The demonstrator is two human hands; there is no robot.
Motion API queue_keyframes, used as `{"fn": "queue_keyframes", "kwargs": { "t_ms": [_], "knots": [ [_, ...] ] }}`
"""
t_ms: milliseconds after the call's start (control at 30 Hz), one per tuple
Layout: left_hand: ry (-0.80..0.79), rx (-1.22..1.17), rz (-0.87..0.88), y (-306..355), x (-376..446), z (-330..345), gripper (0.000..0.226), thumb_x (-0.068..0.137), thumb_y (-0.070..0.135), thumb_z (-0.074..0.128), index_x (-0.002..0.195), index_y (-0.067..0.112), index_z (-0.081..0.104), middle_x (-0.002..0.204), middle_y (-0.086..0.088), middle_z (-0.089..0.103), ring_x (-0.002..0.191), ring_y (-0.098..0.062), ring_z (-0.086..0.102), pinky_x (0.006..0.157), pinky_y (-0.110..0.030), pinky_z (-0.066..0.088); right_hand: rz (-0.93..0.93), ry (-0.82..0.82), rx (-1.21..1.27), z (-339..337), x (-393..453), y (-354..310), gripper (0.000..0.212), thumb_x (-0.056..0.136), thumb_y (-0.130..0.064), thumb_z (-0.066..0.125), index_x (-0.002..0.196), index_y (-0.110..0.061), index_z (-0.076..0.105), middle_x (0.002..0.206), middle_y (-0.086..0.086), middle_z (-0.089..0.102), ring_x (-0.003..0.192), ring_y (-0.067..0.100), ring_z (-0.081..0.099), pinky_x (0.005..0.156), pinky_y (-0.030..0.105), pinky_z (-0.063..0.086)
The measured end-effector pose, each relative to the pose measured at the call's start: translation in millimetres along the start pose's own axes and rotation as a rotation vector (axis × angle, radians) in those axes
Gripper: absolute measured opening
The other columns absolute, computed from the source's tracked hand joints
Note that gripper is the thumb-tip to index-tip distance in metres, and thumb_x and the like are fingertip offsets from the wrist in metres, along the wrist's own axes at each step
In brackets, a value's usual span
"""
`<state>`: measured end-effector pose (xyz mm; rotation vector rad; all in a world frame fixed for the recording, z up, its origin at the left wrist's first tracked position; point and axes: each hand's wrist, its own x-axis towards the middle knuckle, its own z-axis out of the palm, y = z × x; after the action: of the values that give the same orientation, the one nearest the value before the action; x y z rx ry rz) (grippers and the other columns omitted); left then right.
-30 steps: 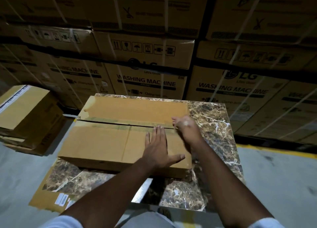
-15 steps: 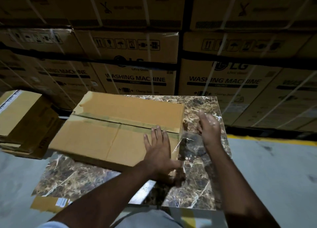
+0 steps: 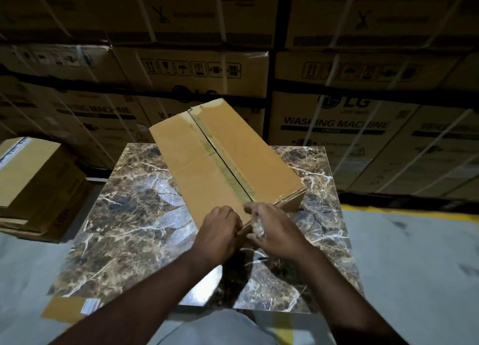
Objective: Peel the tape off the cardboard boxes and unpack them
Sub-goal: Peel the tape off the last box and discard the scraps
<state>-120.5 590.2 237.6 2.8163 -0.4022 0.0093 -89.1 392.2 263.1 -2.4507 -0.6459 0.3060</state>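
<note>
Cardboard box on marble table, left hand gripping near corner, right hand clutching crumpled tape.

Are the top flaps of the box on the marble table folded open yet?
No, both flaps of the box lie flat, meeting along the centre seam.
</note>
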Motion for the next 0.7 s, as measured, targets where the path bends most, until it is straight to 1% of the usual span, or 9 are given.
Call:
{"fn": "queue_keyframes", "kwargs": {
  "t_ms": [100, 167, 233, 300, 367, 433, 500, 600, 700],
  "knots": [
    [-0.135, 0.14, -0.117, 7.8, 2.5, -8.4, 0.022, 0.09, 0.027, 0.058, 0.106, 0.013, 0.057, 0.106, -0.01, 0.06, 0.097, -0.033, 0.058, 0.077, -0.04, 0.045, -0.118, 0.025, -0.202, 11.4, -0.7, -11.5, 0.049, 0.08, 0.004, 0.07, 0.105, -0.031, 0.047, 0.13, -0.008, 0.052, 0.125, 0.019, 0.045, 0.098, 0.035, 0.043],
    [-0.16, 0.137, -0.158, 10.5, -3.0, -12.3, 0.025, 0.091, 0.022, 0.062, 0.112, 0.013, 0.053, 0.11, -0.009, 0.06, 0.099, -0.032, 0.06, 0.074, -0.039, 0.044, -0.255, 0.05, -0.25, 16.3, 3.8, -17.1, 0.049, 0.072, 0.011, 0.067, 0.096, -0.025, 0.046, 0.119, -0.001, 0.059, 0.121, 0.02, 0.043, 0.1, 0.038, 0.042],
    [-0.128, 0.111, -0.147, 11.3, -10.6, -14.5, 0.024, 0.091, 0.016, 0.059, 0.114, 0.013, 0.051, 0.109, -0.01, 0.061, 0.096, -0.033, 0.061, 0.072, -0.039, 0.04, -0.317, 0.073, -0.281, 21.9, 11.8, -20.4, 0.05, 0.066, 0.011, 0.068, 0.091, -0.025, 0.043, 0.094, -0.004, 0.055, 0.096, 0.02, 0.047, 0.086, 0.038, 0.043],
    [-0.075, 0.008, -0.162, 7.0, -17.6, -15.4, 0.023, 0.092, 0.014, 0.057, 0.115, 0.015, 0.05, 0.107, -0.008, 0.059, 0.094, -0.032, 0.06, 0.069, -0.039, 0.04, -0.295, 0.103, -0.299, 26.9, 19.5, -22.6, 0.053, 0.068, 0.007, 0.073, 0.09, -0.027, 0.04, 0.084, -0.009, 0.047, 0.081, 0.014, 0.036, 0.074, 0.034, 0.034],
    [-0.01, -0.018, -0.149, 0.9, -29.3, -20.0, 0.029, 0.091, 0.02, 0.065, 0.117, 0.018, 0.052, 0.107, -0.003, 0.055, 0.09, -0.027, 0.057, 0.066, -0.04, 0.043, -0.285, 0.123, -0.284, 30.7, 23.7, -23.5, 0.054, 0.068, 0.009, 0.072, 0.09, -0.029, 0.039, 0.083, -0.012, 0.042, 0.078, 0.014, 0.031, 0.071, 0.034, 0.03],
    [0.042, 0.147, -0.038, -12.0, -43.7, -16.2, 0.033, 0.08, 0.025, 0.078, 0.106, 0.02, 0.06, 0.099, 0.0, 0.058, 0.084, -0.024, 0.054, 0.065, -0.038, 0.044, -0.292, 0.142, -0.271, 34.0, 24.8, -18.3, 0.055, 0.064, 0.013, 0.069, 0.088, -0.028, 0.041, 0.081, -0.013, 0.045, 0.076, 0.015, 0.034, 0.069, 0.036, 0.035],
    [0.07, 0.239, -0.003, -21.8, -59.7, -10.8, 0.032, 0.071, 0.027, 0.086, 0.094, 0.023, 0.064, 0.09, 0.003, 0.061, 0.08, -0.023, 0.055, 0.067, -0.037, 0.041, -0.29, 0.149, -0.256, 36.3, 25.2, -14.5, 0.054, 0.062, 0.014, 0.069, 0.088, -0.027, 0.045, 0.082, -0.012, 0.051, 0.077, 0.015, 0.038, 0.07, 0.037, 0.041],
    [0.119, 0.181, -0.063, -25.8, -66.8, -6.2, 0.028, 0.07, 0.014, 0.088, 0.087, 0.021, 0.067, 0.082, 0.002, 0.064, 0.076, -0.024, 0.056, 0.064, -0.038, 0.047, -0.307, 0.147, -0.252, 42.6, 24.3, -15.1, 0.054, 0.059, 0.016, 0.063, 0.089, -0.025, 0.048, 0.085, -0.009, 0.055, 0.081, 0.017, 0.041, 0.072, 0.038, 0.04],
    [0.143, 0.15, -0.124, -21.4, -65.7, -4.4, 0.029, 0.067, 0.005, 0.084, 0.084, 0.02, 0.065, 0.078, -0.001, 0.062, 0.069, -0.026, 0.056, 0.054, -0.037, 0.049, -0.297, 0.22, -0.21, 53.7, 15.9, -13.4, 0.053, 0.055, 0.013, 0.06, 0.088, -0.026, 0.046, 0.085, -0.011, 0.05, 0.083, 0.018, 0.04, 0.074, 0.034, 0.031]
  ]
}}
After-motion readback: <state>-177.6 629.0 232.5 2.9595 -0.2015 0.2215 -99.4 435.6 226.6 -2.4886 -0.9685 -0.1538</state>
